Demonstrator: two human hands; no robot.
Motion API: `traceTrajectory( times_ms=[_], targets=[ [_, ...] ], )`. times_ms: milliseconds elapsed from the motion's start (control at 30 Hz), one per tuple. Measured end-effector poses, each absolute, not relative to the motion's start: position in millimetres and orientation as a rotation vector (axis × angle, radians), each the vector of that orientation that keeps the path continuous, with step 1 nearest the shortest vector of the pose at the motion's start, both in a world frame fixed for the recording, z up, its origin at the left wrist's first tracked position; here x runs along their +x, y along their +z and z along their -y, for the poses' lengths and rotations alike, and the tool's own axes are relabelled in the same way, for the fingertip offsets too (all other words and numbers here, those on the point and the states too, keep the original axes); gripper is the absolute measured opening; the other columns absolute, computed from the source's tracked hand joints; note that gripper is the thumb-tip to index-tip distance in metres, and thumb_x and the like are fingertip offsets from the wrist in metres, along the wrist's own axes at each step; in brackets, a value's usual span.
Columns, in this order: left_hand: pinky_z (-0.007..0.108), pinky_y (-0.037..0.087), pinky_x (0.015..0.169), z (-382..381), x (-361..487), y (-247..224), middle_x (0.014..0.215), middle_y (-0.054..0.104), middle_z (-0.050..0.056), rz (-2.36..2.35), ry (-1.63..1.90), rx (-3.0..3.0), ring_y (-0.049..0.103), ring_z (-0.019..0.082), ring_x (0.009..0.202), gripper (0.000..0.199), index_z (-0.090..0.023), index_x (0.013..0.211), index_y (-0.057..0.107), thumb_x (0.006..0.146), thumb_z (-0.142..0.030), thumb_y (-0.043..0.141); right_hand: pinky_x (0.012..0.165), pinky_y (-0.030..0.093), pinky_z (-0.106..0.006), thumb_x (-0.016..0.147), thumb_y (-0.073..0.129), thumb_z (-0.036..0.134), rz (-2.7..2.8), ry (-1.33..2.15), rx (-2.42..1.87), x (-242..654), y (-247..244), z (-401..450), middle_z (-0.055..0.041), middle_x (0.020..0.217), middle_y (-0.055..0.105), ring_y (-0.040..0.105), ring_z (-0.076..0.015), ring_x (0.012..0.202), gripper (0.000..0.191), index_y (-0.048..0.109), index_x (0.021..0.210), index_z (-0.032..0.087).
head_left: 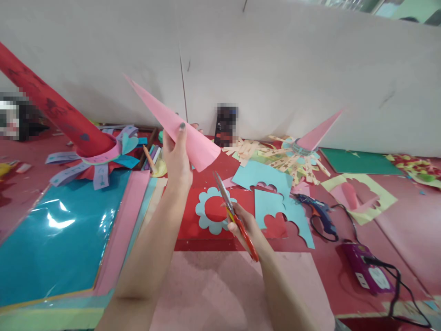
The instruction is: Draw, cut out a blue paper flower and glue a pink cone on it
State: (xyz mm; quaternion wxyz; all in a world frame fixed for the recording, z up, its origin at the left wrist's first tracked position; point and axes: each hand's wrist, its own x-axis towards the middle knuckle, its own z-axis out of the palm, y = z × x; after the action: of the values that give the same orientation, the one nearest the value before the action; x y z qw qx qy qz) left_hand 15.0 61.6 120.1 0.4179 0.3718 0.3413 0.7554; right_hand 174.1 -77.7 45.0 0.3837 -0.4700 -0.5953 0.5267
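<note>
A pink paper cone (201, 147) is gripped in my left hand (179, 154), its point up to the left and its wide end toward the lower right. My right hand (246, 225) holds red-handled scissors (248, 243) with the blades pointing up, a little below the cone's wide end and apart from it. Behind the scissors lies a light blue scalloped paper ring (203, 220) on a red sheet (191, 230). Cut light blue paper (267, 174) with scalloped edges lies right of the blades. A pink sheet (206, 289) is under my forearms.
At left, a decorated red cone (62, 110) stands above a glossy blue packet (62, 225). A smaller pink cone (320, 131) with paper strips stands at the back right. A blue glue gun (320, 214), a purple box (367, 269) and black cables occupy the right. A phone (225, 124) leans on the wall.
</note>
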Motion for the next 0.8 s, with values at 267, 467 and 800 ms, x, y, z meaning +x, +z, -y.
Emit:
traceTrajectory(
  times_ms=[267,467,800],
  targets=[
    [0.033,0.055,0.074,-57.0,28.7,116.5,0.092,0.070,0.004,-0.839,1.614,1.061,0.067,0.022,0.092,0.037,-0.024,0.105,0.054,0.077,-0.047,0.064,0.048,0.029,-0.023,0.078,0.051,0.068,1.423,1.337,-1.224,173.5,58.0,81.7,0.0018,0.071,0.040,0.033,-0.0095,0.057,0.063,0.052,0.115,0.018],
    [0.030,0.055,0.072,-52.9,34.4,111.9,0.093,0.068,0.005,-0.788,1.473,1.101,0.067,0.019,0.086,0.037,-0.022,0.105,0.057,0.077,-0.044,0.066,0.047,0.030,-0.022,0.079,0.050,0.067,1.387,1.308,-1.208,174.3,51.0,80.9,0.0027,0.069,0.038,0.032,-0.0090,0.055,0.060,0.053,0.115,0.019],
    [0.030,0.054,0.067,-47.5,40.2,115.1,0.092,0.068,0.006,-0.724,1.380,1.132,0.068,0.021,0.084,0.035,-0.021,0.100,0.053,0.076,-0.042,0.066,0.045,0.030,-0.021,0.079,0.050,0.067,1.345,1.284,-1.191,172.9,50.2,80.9,0.0030,0.068,0.037,0.033,-0.0087,0.054,0.059,0.053,0.112,0.019]
  ],
)
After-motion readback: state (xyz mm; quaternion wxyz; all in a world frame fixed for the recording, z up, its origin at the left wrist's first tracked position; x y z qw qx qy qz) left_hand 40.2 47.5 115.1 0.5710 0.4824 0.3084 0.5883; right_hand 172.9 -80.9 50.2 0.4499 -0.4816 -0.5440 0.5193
